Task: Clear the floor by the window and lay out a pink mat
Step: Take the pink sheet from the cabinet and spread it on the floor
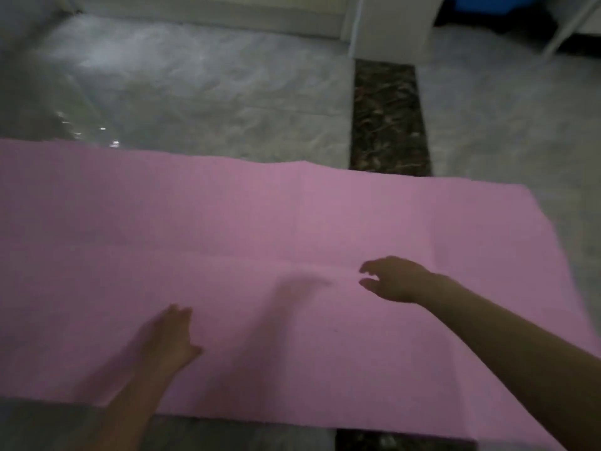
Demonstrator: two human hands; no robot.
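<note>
From the head cam the pink mat (227, 255) lies spread flat across the grey marble floor (195, 92), left hand (169, 336) flat on it, right hand (393, 279) over it, fingers loosely spread, holding nothing.

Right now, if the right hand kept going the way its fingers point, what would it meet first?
The right hand points leftward across the pink mat, fingers loosely spread. Nothing stands in that line; it would likely just cross bare mat. Whether it touches the mat already is unclear.
</note>
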